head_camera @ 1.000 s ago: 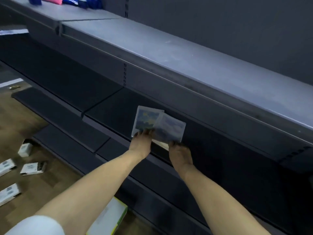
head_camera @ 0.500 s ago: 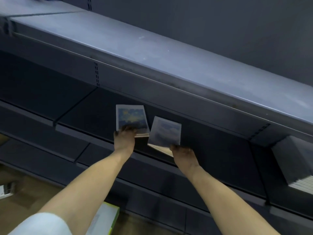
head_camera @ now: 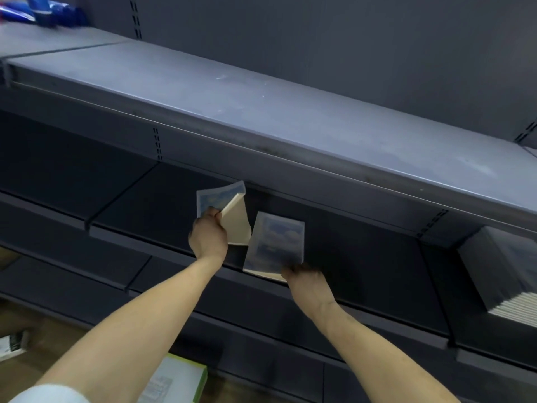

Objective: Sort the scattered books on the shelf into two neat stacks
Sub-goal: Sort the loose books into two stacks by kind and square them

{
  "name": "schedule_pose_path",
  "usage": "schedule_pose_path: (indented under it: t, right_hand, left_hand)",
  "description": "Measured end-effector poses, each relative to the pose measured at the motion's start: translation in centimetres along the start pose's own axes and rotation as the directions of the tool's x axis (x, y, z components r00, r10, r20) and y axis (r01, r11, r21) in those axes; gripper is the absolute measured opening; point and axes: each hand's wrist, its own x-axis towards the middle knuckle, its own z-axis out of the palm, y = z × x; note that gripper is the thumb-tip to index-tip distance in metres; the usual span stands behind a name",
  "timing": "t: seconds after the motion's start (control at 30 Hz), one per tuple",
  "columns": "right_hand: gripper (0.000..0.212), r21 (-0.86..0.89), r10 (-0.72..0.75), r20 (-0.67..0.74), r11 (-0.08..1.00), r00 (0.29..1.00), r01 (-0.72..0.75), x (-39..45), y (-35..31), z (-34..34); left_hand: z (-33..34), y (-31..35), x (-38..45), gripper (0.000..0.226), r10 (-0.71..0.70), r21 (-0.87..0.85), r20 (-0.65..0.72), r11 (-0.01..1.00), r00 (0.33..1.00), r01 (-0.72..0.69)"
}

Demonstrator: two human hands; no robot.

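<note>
Books stack (head_camera: 505,274): lies on the dark middle shelf (head_camera: 162,196) at far right, pale page edges facing out.
Right book (head_camera: 274,245): cloud-printed cover up, above the shelf's front edge, just beside the left book.
Left book (head_camera: 223,207): tilted up, cover bent, pale pages showing.
Left hand (head_camera: 207,235): fingers curled round the left book's lower corner.
Right hand (head_camera: 308,286): pinches the right book's lower right corner.
</note>
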Motion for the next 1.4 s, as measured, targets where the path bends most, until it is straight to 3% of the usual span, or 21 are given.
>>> schedule_pose_path:
  t: [0.17, 0.3, 0.4, 0.43, 0.57, 0.67, 0.8, 0.87, 1.0, 1.17, 1.23, 1.3, 1.4]
  right_hand:
    - [0.030, 0.048, 0.041, -0.001, 0.998, 0.999, -0.041, -0.3, -0.6, 0.4]
    - [0.030, 0.072, 0.065, 0.005, 0.995, 0.998, -0.065, -0.3, -1.0, 0.5]
    - [0.033, 0.042, 0.052, 0.021, 0.998, 0.998, -0.053, -0.4, -0.7, 0.5]
    - [0.035, 0.046, 0.038, 0.008, 0.998, 0.999, -0.038, -0.4, -0.5, 0.6]
    - [0.032, 0.029, -0.111, 0.076, 0.994, 0.991, 0.109, -0.9, 1.6, -0.6]
    - [0.036, -0.004, -0.148, 0.028, 0.989, 0.989, 0.149, -0.7, 4.1, 0.3]
    - [0.038, -0.019, -0.061, 0.059, 0.998, 0.996, 0.062, -0.8, 5.2, 1.4]
    - [0.040, -0.013, -0.045, 0.022, 0.999, 0.999, 0.045, -0.7, 5.1, 2.4]
    - [0.040, 0.011, 0.006, -0.005, 1.000, 1.000, -0.006, -0.8, 4.3, 2.7]
    - [0.030, 0.047, 0.029, 0.037, 0.998, 0.999, -0.031, -1.3, 3.8, 2.7]
    - [0.028, 0.188, 0.071, 0.027, 0.979, 0.997, -0.075, -1.4, 3.7, 2.5]
    - [0.046, 0.361, 0.158, 0.067, 0.917, 0.985, -0.172, -1.4, 4.1, 2.4]
    - [0.087, 0.440, 0.205, 0.191, 0.856, 0.960, -0.270, -0.8, 5.4, 2.6]
  left_hand:
    - [-0.4, 1.6, -1.4, 0.024, 0.066, 0.090, 0.000, 0.994, 0.998, -0.065]
    - [0.0, -0.4, -2.7, 0.023, -0.023, 0.239, 0.210, 0.971, 0.977, -0.028]
    - [0.6, -2.2, -3.6, 0.026, 0.013, 0.359, 0.337, 0.922, 0.941, -0.141]
    - [0.7, -2.4, -3.9, 0.032, 0.038, 0.369, 0.352, 0.913, 0.935, -0.176]
    - [0.1, -2.5, -4.1, 0.091, 0.033, 0.454, 0.483, 0.845, 0.875, -0.282]
    - [-0.7, -3.0, -4.0, 0.105, 0.083, 0.549, 0.546, 0.716, 0.833, -0.431]
    - [-1.5, -3.6, -4.6, 0.099, 0.119, 0.655, 0.525, 0.575, 0.843, -0.490]
    - [-1.5, -3.8, -5.5, 0.084, 0.135, 0.672, 0.496, 0.565, 0.858, -0.478]
    - [-1.7, -3.5, -6.2, 0.051, 0.178, 0.629, 0.450, 0.632, 0.875, -0.452]
    - [-2.1, -3.3, -6.6, 0.057, 0.203, 0.533, 0.339, 0.764, 0.919, -0.365]
    - [-1.9, -2.5, -7.1, 0.062, 0.216, 0.493, 0.272, 0.805, 0.938, -0.329]
    - [-1.5, -1.3, -7.8, 0.064, 0.296, 0.471, 0.274, 0.788, 0.915, -0.396]
    - [0.0, 0.7, -9.6, 0.055, 0.432, 0.428, 0.390, 0.697, 0.813, -0.575]
